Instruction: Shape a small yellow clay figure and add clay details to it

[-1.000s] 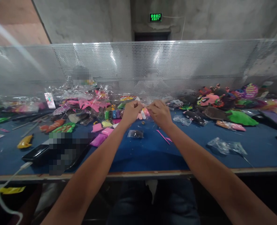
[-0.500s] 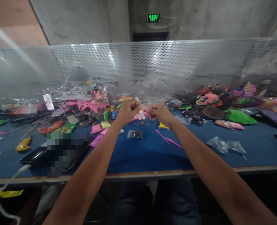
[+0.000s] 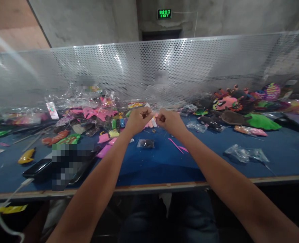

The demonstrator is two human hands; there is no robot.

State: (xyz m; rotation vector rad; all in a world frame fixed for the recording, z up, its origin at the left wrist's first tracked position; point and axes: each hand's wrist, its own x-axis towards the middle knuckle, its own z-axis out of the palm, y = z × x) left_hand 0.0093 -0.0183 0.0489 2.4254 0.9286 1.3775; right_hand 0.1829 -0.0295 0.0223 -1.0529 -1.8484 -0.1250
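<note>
Both hands are raised near the middle of the table, fingertips facing each other with a narrow gap. My left hand [image 3: 139, 119] is closed in a pinch, and so is my right hand [image 3: 171, 121]; whatever lies between the fingers is too small or hidden to name. Just behind and below the fingertips show pale pink and white strips [image 3: 153, 122]. Nearer to me lies a small clear bag with something black inside [image 3: 146, 143]. Beside my right forearm rest thin pink sticks [image 3: 175, 145], one partly covered by the arm.
Pink and yellow packets [image 3: 104, 138] lie left of my left wrist, near a black phone [image 3: 39, 167] on a white cable. Clay-like figures [image 3: 226, 103] stand at the back right before a perforated metal screen [image 3: 129, 67]. A crumpled clear bag [image 3: 245, 153] lies right.
My right hand has turned, its fingers curling more, and its forearm now covers more of the pink sticks and the yellow piece. The view has tilted slightly.
</note>
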